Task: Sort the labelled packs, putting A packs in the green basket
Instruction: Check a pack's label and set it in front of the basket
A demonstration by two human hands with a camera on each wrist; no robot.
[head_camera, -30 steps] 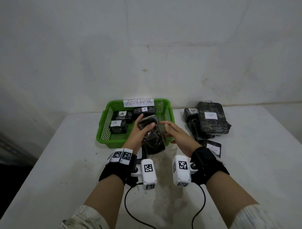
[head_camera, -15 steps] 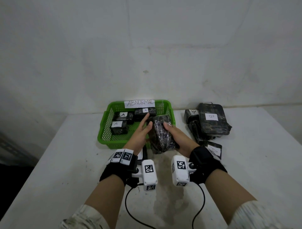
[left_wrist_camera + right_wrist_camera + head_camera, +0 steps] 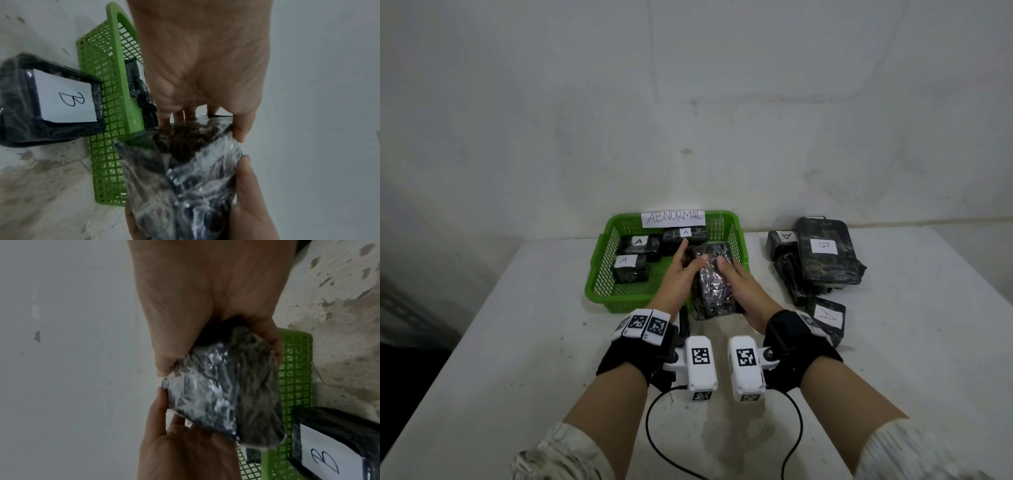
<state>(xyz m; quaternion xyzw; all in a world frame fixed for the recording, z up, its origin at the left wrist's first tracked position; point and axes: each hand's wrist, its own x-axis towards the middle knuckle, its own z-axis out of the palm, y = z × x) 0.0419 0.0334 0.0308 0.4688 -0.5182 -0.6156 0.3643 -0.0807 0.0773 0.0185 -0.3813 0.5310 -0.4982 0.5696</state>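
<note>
Both hands hold one black pack (image 3: 714, 291) wrapped in clear film, over the front right corner of the green basket (image 3: 599, 274). No label shows on it. My left hand (image 3: 681, 270) has its thumb on top and its fingers along the pack's left side. My right hand (image 3: 736, 284) grips the right side, thumb on top. In the left wrist view my left hand (image 3: 205, 123) pinches the pack (image 3: 185, 170) beside the basket (image 3: 111, 113). In the right wrist view my right hand (image 3: 216, 353) clasps the pack (image 3: 236, 394). Three A packs (image 3: 638, 241) lie in the basket.
A paper sign reading ABNORMAL (image 3: 673, 217) is fixed to the basket's far wall. Right of the basket lies a pile of black packs: a B pack (image 3: 825, 253) on top, an A pack (image 3: 786, 236) behind it, another A pack (image 3: 825, 317) in front. A wall stands close behind the white table (image 3: 517, 342).
My right hand, which only touched the pack a second ago, now grips it. The pack has turned and shifted slightly right, and my left thumb has come onto its top.
</note>
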